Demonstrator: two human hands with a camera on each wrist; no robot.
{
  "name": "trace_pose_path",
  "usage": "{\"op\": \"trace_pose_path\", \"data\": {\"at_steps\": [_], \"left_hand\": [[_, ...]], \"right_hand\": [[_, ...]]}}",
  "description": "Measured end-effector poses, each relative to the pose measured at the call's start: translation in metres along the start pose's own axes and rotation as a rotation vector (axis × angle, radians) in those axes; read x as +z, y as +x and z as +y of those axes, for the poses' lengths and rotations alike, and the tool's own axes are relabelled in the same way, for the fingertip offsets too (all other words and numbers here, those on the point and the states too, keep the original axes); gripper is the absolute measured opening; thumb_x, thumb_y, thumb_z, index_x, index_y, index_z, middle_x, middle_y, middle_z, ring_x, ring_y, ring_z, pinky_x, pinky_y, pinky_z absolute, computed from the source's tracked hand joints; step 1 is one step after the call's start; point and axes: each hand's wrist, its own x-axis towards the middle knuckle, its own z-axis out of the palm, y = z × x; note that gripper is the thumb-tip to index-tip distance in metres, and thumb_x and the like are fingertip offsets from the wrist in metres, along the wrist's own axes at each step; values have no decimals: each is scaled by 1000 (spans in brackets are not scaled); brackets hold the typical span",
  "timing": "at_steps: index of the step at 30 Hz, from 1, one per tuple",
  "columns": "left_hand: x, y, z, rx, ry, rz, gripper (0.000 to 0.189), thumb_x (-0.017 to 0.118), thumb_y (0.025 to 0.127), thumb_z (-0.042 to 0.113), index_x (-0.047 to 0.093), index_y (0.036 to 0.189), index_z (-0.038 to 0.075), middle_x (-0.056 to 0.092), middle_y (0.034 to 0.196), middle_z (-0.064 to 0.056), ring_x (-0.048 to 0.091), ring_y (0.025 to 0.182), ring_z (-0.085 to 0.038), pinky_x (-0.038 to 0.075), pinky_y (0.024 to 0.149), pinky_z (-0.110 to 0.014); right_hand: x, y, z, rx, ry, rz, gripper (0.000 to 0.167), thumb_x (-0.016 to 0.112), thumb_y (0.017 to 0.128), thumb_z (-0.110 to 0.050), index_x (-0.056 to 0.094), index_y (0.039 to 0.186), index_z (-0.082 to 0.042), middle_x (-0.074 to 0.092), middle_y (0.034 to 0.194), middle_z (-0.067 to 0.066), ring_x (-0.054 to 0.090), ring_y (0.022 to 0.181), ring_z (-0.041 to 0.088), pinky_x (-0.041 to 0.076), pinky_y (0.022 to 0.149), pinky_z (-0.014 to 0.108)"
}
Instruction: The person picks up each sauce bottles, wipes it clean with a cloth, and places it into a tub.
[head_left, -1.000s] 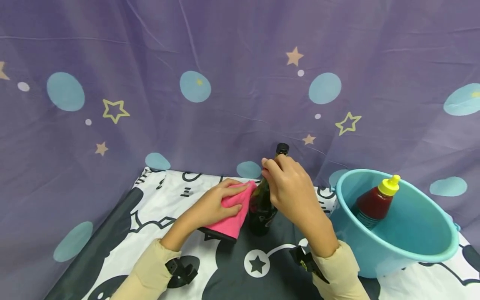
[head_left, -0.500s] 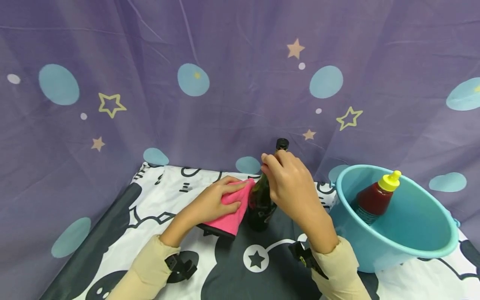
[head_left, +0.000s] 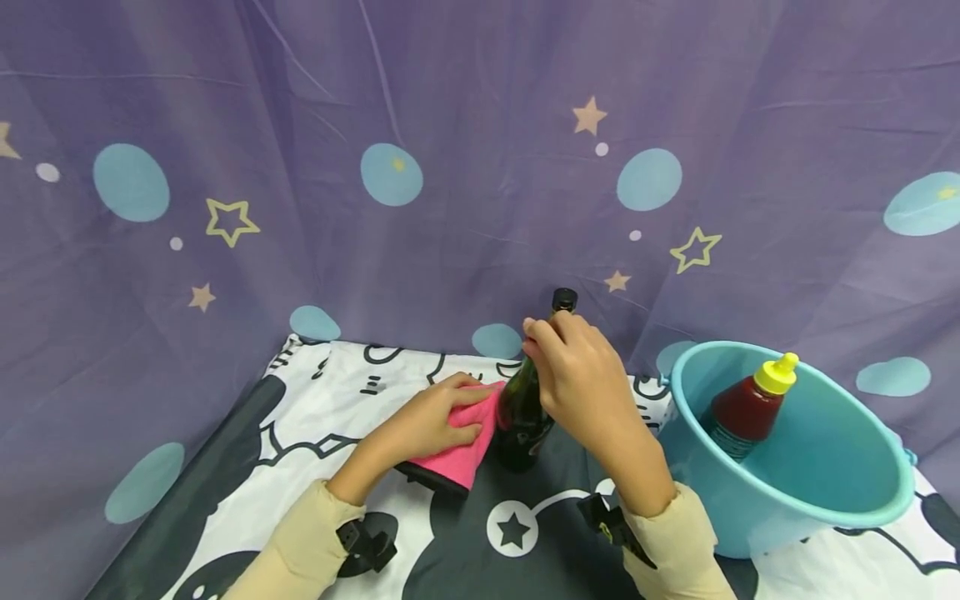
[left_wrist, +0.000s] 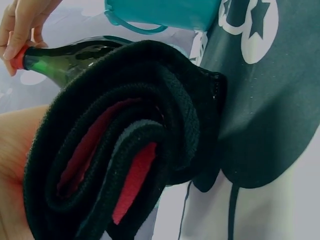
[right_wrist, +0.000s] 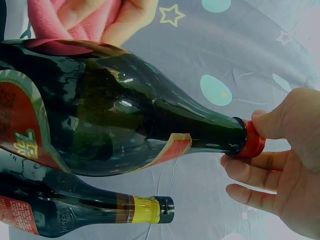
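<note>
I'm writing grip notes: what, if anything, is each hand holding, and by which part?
The right hand holds a tapered green glass bottle by its red cap; the left hand holds a folded, black-edged pink cloth by its pink side.

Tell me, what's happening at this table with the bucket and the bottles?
A person is holding a folded pink cloth in the left hand, against the side of a green bottle. The right hand pinches that bottle's red cap. A second bottle with a dark cap is close by. To the right, a yellow-capped bottle leans inside a light blue bucket.
</note>
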Motion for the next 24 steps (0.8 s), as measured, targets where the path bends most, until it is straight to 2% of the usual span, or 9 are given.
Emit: {"op": "trace_pose_path", "data": {"at_steps": [5, 13, 20, 24], "left_hand": [[4, 0, 0, 13, 32, -20, 56, 73, 90, 18, 60, 144, 13, 61, 133, -5, 64, 113, -22, 53, 95, -42], [10, 1, 3, -26, 53, -67, 56, 72, 88, 15, 61, 143, 13, 60, 131, -8, 63, 105, -21, 52, 89, -39], [17, 3, 3, -23, 125, -124, 48, 73, 84, 12, 69, 133, 11, 61, 119, -7, 55, 83, -15, 47, 73, -31], [19, -1, 0, -33, 124, -135, 47, 74, 83, 12, 70, 131, 11, 62, 118, -7, 57, 83, -16, 47, 73, -31]], "right_hand": [[0, 0, -1, -4, 2, 4, 19, 67, 98, -11, 71, 114, -2, 55, 84, 9, 47, 67, 22, 41, 60, 34], [-2, 0, -1, -19, -9, 18, 18, 67, 97, -11, 71, 112, -2, 55, 83, 9, 45, 66, 22, 40, 60, 35], [0, 0, -1, -31, -10, 41, 18, 68, 96, -9, 71, 111, 0, 55, 82, 9, 45, 65, 22, 40, 59, 34], [3, 0, -2, -43, -5, 55, 18, 69, 95, -8, 71, 111, 0, 55, 81, 9, 45, 65, 22, 40, 59, 35]]}}
